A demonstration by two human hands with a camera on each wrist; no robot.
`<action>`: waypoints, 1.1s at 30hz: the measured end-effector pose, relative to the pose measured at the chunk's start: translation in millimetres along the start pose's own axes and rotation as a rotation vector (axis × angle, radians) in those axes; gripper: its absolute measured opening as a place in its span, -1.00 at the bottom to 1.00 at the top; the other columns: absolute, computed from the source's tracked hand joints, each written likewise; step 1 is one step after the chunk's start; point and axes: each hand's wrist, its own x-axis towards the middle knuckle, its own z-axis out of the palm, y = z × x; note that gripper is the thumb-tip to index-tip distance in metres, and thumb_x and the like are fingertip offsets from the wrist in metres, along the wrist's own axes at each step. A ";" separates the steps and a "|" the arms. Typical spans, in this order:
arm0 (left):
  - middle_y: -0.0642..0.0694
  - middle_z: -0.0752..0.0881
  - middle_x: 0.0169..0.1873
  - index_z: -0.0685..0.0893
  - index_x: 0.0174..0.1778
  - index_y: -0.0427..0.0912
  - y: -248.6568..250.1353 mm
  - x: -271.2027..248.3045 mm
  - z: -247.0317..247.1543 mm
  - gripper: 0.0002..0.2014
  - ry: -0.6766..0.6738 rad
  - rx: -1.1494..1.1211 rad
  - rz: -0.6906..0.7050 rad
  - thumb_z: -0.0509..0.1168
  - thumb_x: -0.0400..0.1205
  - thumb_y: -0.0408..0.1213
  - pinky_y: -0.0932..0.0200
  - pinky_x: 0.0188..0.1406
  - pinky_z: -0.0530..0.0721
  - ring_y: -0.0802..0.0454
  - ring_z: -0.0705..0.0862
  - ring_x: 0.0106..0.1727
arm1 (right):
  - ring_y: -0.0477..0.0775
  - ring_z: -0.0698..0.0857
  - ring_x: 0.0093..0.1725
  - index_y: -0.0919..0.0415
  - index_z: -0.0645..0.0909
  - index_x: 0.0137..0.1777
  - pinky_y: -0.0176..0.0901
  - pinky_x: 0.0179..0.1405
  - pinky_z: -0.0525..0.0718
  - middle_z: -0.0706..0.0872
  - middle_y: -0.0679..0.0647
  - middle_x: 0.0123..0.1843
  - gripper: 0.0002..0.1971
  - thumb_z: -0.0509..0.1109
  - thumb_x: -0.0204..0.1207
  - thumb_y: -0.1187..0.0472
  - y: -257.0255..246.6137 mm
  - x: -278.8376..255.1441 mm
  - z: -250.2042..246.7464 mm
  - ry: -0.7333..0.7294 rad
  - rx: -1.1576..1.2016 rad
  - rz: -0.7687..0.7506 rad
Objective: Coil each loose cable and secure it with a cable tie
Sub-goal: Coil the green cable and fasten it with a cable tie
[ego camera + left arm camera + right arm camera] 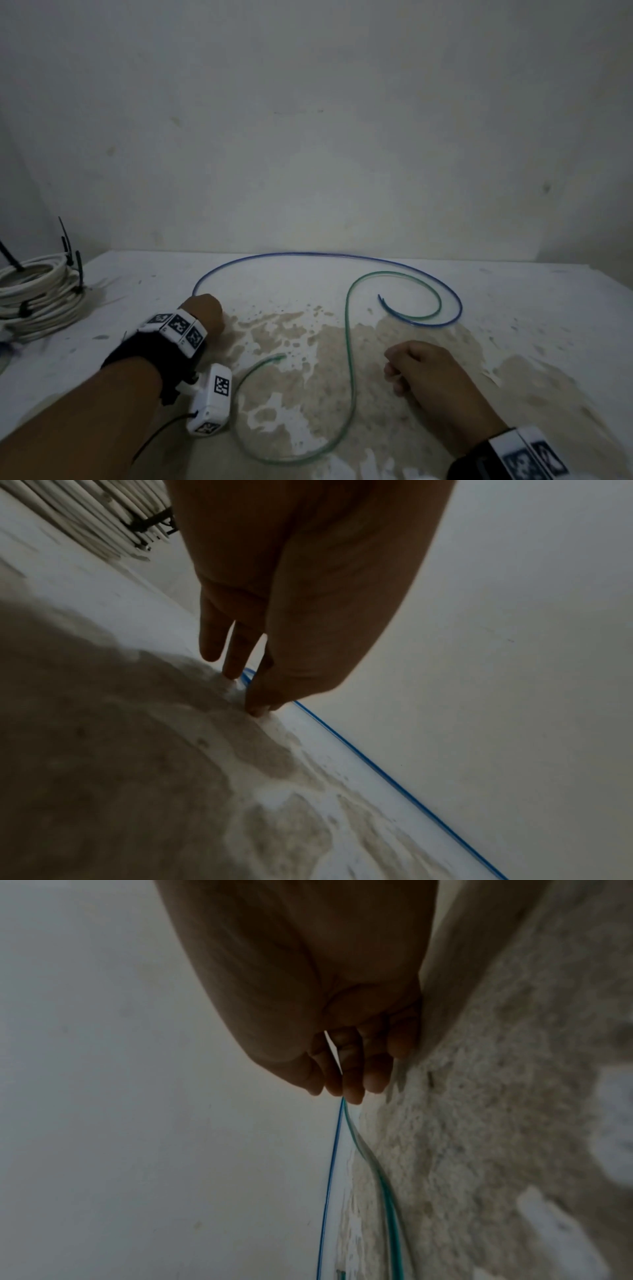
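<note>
A thin blue cable (325,253) lies in a wide loop over the back of the table (513,308); its far end curls in at the right. A green cable (351,370) snakes down the middle, one end near my left wrist. My left hand (203,310) is down on the blue cable's left end. In the left wrist view the thumb and forefinger tips of that left hand (257,707) meet on the blue cable (377,767). My right hand (411,370) rests on the table right of the green cable, loosely curled and holding nothing. From the right wrist, the right hand (346,1088) has the green cable (383,1185) and blue cable (329,1177) beyond it.
A stack of coiled white cables (37,291) bound with black ties sits at the table's far left, also showing as white cables (103,515) in the left wrist view. A pale wall closes the back edge. The tabletop has worn brown patches.
</note>
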 end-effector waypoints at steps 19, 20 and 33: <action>-0.01 0.75 -0.14 0.73 -0.28 -0.07 21.7 -38.6 0.9 -0.85 -0.023 -0.495 0.203 0.52 0.47 -0.11 0.28 -0.11 0.56 0.10 0.65 -0.09 | 0.06 0.60 -0.39 0.36 0.68 -0.28 -0.09 -0.32 0.53 0.76 0.29 -0.23 -0.72 0.37 0.57 0.17 6.6 0.3 -0.2 -0.026 -0.021 -0.065; -0.04 0.76 -0.13 0.75 -0.25 -0.11 21.3 -40.2 0.2 -0.88 -0.013 -0.480 0.207 0.48 0.51 -0.15 0.29 -0.12 0.54 0.10 0.65 -0.10 | 0.06 0.59 -0.39 0.37 0.68 -0.27 -0.09 -0.32 0.54 0.76 0.30 -0.23 -0.72 0.37 0.57 0.17 6.8 0.1 0.1 -0.028 -0.022 -0.069; -0.14 0.63 -0.38 0.43 -0.19 -0.18 9.6 -107.2 -80.8 -0.81 0.322 -1.475 0.257 0.19 0.72 -0.23 0.07 -0.37 0.69 -0.01 0.61 -0.43 | -0.55 0.55 0.03 -0.15 0.70 0.11 -0.76 0.00 0.35 0.65 -0.38 0.09 -0.82 0.39 0.54 -0.01 -53.9 -49.6 37.8 -0.229 -0.442 -0.536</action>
